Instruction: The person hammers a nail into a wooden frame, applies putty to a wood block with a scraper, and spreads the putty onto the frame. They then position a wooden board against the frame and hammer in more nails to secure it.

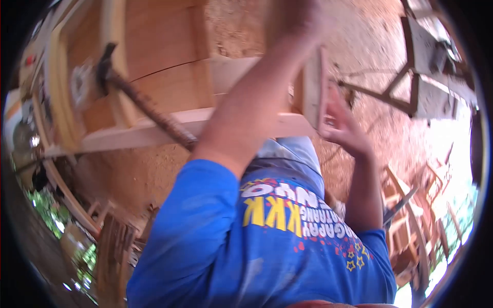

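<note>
A pale wooden frame (154, 131) of planks lies over sandy ground, with a short upright board (312, 84) at its right end. My right hand (345, 128) grips the edge of that upright board, thumb raised along it. My left arm in a blue sleeve reaches up across the frame. My left hand (300, 20) is blurred at the top edge above the upright board, and its grip is not readable. A hammer (105, 64) with a ribbed steel-bar handle (151, 110) rests slanted on the frame. Its lower end is hidden behind my left forearm.
My blue printed shirt (277, 241) fills the lower middle. Curved wooden pieces (59, 97) stand at the left. A metal-framed stand (411, 87) is at the upper right, and stacked wooden chair frames (416, 215) are at the right. Green plants (49, 210) show at lower left.
</note>
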`<action>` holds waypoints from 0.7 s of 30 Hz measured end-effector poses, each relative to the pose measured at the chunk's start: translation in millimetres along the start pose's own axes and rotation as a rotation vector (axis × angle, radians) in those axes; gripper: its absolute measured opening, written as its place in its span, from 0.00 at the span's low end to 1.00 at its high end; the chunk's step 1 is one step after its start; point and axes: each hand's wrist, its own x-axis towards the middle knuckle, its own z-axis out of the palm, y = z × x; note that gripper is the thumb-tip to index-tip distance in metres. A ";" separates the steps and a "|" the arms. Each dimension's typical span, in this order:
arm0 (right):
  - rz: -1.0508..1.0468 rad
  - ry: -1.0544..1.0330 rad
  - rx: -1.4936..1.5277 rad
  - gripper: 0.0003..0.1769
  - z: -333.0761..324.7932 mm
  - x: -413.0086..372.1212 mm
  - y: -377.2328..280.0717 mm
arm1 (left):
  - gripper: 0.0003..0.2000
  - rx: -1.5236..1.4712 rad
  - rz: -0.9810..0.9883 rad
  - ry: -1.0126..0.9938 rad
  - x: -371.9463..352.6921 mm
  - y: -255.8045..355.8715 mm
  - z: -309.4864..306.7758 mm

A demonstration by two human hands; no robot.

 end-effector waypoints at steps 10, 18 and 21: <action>-0.423 -0.137 -0.797 0.39 193.2 124.1 -207.7 | 0.51 -0.111 -0.114 -0.122 7.5 8.2 -7.2; -0.142 -0.266 -0.589 0.40 299.1 187.6 -190.7 | 0.55 -0.132 -0.195 -0.256 2.1 19.1 -35.6; -0.255 -0.130 -0.385 0.29 303.2 176.9 -207.5 | 0.57 -0.087 -0.127 -0.230 0.1 19.4 -41.4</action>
